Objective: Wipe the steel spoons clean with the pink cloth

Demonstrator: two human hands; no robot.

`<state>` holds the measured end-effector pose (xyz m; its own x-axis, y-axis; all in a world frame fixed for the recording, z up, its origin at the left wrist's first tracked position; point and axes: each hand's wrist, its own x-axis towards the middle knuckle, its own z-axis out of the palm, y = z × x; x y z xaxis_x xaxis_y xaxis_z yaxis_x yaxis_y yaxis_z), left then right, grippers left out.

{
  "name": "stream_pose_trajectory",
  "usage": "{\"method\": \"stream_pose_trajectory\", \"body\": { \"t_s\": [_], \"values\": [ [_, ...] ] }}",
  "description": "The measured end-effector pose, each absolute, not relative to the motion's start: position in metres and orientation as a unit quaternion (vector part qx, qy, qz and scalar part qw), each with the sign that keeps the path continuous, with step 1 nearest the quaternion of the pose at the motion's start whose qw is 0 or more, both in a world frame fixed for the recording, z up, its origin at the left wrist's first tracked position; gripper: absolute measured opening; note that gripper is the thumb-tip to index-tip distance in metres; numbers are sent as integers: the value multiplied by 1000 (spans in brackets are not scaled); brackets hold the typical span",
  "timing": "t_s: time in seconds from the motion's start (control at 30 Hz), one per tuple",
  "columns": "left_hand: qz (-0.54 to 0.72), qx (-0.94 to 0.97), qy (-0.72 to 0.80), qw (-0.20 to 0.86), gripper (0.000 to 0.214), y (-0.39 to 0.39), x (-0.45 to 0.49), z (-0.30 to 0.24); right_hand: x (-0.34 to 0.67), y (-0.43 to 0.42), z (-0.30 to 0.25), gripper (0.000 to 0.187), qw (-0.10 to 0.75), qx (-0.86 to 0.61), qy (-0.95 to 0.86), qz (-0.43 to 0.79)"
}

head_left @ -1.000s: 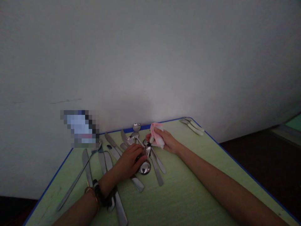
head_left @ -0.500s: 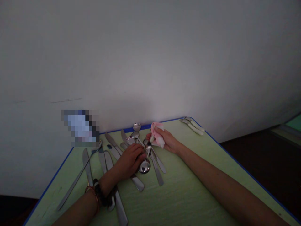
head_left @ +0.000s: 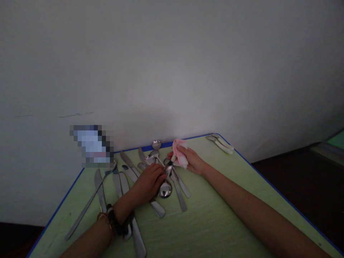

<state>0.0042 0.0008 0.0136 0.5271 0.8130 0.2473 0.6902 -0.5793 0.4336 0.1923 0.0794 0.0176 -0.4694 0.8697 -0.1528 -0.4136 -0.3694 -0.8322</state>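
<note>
My right hand (head_left: pixel 194 160) is closed round a pink and white cloth (head_left: pixel 180 150), which wraps the white handle of a piece of cutlery (head_left: pixel 168 169). The metal end of that cutlery points down and left to my left hand (head_left: pixel 151 182), whose fingers and thumb are closed on it. Its tip is partly hidden, so I cannot tell whether it is a fork or a spoon. A shiny round spoon bowl (head_left: pixel 165 189) shows just below my left thumb. Around my left hand lie several spoons and table knives, including a knife (head_left: pixel 180 195) to the right.
Two white-handled forks (head_left: pixel 221 144) lie at the far right corner of the green table (head_left: pixel 215 215) with its blue edge. A long-handled spoon (head_left: pixel 90 202) and several knives (head_left: pixel 138 234) spread on the left. A blurred-out phone-like object (head_left: pixel 92 145) leans near the wall (head_left: pixel 172 71).
My left thumb and fingers have shifted very slightly upward along the metal end. My right hand and the cloth stay in nearly the same place.
</note>
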Motion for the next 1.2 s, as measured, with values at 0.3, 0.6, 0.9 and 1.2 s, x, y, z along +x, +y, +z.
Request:
{"method": "stream_pose_trajectory", "body": {
  "t_s": [0.3, 0.6, 0.9, 1.2],
  "values": [
    [209, 870, 419, 151, 25, 0, 2, 16, 193, 80, 13, 27, 416, -284, -406, 763],
    [211, 870, 419, 151, 24, -1, 3, 16, 192, 81, 13, 27, 412, -284, -412, 761],
    [286, 820, 472, 149, 14, -7, 5, 20, 192, 80, 14, 28, 425, -283, -406, 758],
    [339, 847, 397, 105, 13, -6, 3, 14, 192, 78, 18, 30, 409, -304, -415, 754]
  ]
}}
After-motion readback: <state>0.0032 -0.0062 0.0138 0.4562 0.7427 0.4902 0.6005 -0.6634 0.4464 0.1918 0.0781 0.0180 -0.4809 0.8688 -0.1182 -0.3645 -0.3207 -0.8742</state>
